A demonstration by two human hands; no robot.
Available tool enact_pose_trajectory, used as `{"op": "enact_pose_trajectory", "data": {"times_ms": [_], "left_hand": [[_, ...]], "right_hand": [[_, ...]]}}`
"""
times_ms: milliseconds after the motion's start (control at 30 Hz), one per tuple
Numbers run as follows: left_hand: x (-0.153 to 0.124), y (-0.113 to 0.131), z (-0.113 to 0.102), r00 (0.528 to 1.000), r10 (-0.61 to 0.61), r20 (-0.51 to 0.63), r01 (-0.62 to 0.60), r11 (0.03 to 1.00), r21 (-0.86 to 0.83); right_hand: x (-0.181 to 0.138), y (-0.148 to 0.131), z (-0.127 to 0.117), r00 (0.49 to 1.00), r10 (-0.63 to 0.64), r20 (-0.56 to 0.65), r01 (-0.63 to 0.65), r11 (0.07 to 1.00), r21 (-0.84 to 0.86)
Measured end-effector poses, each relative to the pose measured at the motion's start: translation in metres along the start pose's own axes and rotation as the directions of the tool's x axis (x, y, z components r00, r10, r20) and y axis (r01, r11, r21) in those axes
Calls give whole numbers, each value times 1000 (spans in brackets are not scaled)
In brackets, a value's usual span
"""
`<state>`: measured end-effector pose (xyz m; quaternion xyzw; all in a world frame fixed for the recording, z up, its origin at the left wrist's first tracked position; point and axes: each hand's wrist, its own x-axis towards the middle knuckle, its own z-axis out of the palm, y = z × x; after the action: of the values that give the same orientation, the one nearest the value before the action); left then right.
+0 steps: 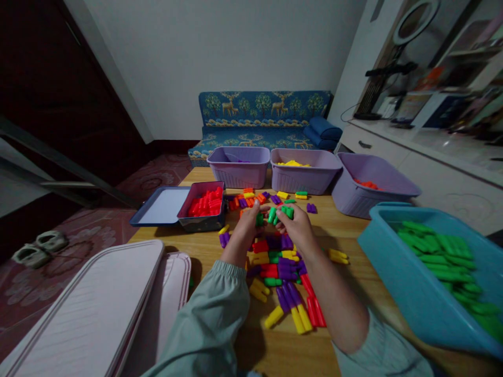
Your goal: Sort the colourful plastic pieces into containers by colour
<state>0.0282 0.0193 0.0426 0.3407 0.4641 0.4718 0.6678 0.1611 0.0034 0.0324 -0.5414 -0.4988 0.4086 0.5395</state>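
Observation:
My left hand [248, 224] is closed round a green plastic building piece [259, 219], partly hidden by the fingers. Close beside it, my right hand [295, 224] grips further green pieces [288, 211] between thumb and fingers. One more green piece [272, 215] shows in the gap between both hands; which hand bears it I cannot tell. Below the hands, a loose pile of red, yellow, purple and green pieces [286, 269] covers the wooden table [251, 348]. Several of these are joined in mixed colours. Orange and purple pieces [236, 202] lie just beyond the left hand.
Purple bins stand along the back: one with purple pieces [239, 168], one with yellow [304, 173], one with orange-red [369, 183]. A teal bin [412, 283] of green pieces is at right. Left are a tin [202, 222] of red pieces and white lids [94, 298].

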Motion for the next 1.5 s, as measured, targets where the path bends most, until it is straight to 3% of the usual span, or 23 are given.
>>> {"op": "enact_pose_trajectory", "data": {"times_ms": [167, 300, 467, 633, 767, 900, 1000, 1133, 1300, 1433, 1500], "left_hand": [[-7, 7, 10, 996, -49, 80, 68, 961, -267], [-12, 4, 16, 983, -94, 155, 127, 967, -219], [-10, -3, 14, 978, -25, 207, 52, 991, -127], [-11, -2, 12, 969, -6, 248, 16, 999, -38], [-15, 2, 9, 972, -7, 235, -18, 994, 105], [-11, 3, 3, 972, 49, 229, -82, 987, 136], [-6, 2, -3, 991, 88, 100, -109, 969, 221], [-2, 0, -8, 995, 92, 35, -98, 968, 230], [0, -2, -12, 997, 79, 26, -82, 978, 190], [2, -1, -16, 996, 84, 17, -86, 983, 164], [2, 0, -18, 996, 90, 2, -89, 984, 157]], "right_hand": [[-1, 8, 8, 1000, -1, -21, -1, 996, -90], [-5, 11, 16, 996, -51, 67, 66, 968, -242], [-7, 9, 18, 996, -26, 90, 48, 967, -249], [-12, -4, 16, 985, 158, 70, -162, 985, 62], [-14, -16, 13, 950, 272, 151, -309, 882, 357], [-6, -25, 0, 968, 221, 122, -249, 756, 606], [4, -38, -24, 979, 195, -67, -67, 610, 789], [9, -70, -75, 886, 269, -377, 239, 430, 870], [-8, -100, -132, 627, 364, -689, 642, 259, 721], [-21, -97, -153, 466, 522, -714, 806, 83, 587], [-23, -94, -156, 479, 560, -676, 814, 5, 581]]}}
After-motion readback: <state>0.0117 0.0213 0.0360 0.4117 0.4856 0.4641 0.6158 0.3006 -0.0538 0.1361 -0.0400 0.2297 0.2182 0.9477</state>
